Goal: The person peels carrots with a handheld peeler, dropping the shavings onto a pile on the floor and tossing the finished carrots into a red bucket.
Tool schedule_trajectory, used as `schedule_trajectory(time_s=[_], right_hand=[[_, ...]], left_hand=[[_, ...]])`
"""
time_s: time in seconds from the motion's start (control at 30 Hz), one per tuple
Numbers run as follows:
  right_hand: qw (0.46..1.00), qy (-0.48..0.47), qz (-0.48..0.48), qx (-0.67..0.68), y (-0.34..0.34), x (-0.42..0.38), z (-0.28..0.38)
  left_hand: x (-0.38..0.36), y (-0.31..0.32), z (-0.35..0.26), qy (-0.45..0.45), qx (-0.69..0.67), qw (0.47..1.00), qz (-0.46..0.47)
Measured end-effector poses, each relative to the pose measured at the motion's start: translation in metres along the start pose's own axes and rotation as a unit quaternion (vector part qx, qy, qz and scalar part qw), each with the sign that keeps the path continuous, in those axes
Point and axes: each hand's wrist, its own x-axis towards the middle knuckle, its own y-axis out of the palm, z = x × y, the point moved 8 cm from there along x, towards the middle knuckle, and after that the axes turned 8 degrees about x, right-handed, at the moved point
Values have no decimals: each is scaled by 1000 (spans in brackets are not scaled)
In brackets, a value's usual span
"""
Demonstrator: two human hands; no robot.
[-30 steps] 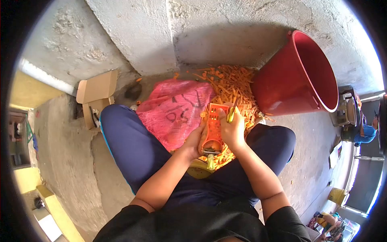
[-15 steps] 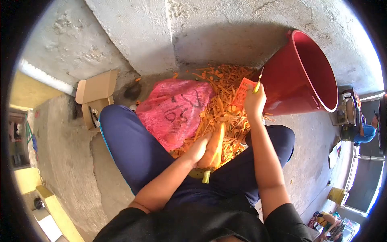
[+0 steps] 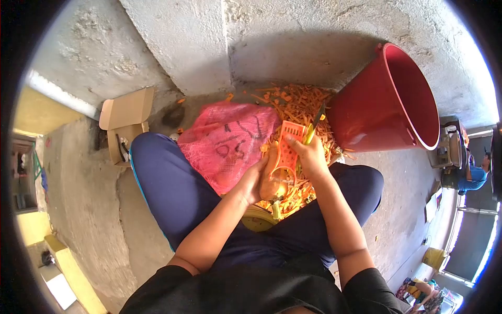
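Observation:
My left hand [image 3: 252,182] is wrapped round the side of a thick orange carrot [image 3: 272,187], its green stem stub pointing toward me. In my right hand [image 3: 311,155] is an orange plastic peeler [image 3: 291,142] with a holed, grater-like body. Its looped head lies over the carrot; whether the blade touches cannot be made out. A knife with a yellow-green handle [image 3: 310,134] is also tucked in my right hand, blade pointing away from me. Beneath and beyond my hands spreads a heap of orange peelings [image 3: 298,102].
A pink mesh sack [image 3: 230,141] with dark markings lies left of the peelings. The large red bucket [image 3: 361,112] tilts at right against the concrete wall [image 3: 293,31]. An open cardboard box [image 3: 125,112] stands at left. Under my hands is a yellowish rounded object [image 3: 256,222]. Another person [image 3: 475,175] is far right.
My right hand has come down and left, bringing the peeler and knife from beside the bucket to the carrot. My left hand has shifted slightly, still holding the carrot.

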Motion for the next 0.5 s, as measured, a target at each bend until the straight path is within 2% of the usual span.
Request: schedule_trajectory(time_s=[0.07,0.17,0.3,0.37,0.5], right_hand=[[999,-33,19,-35,10,-9,6],[997,-49,42,-29,18,-15,9],[992,-68,52,-87,25,-22,16],[985,-101,41,-132,23,-21,14],[978,-119,-34,-169,6,-13,17]], left_hand=[[-2,-1,2,-24,9,999,-26],[0,-8,3,-16,8,999,-36],[4,-14,2,-5,15,998,-54],[1,-7,3,-11,-17,999,-48],[-4,-5,5,-31,73,994,-69]])
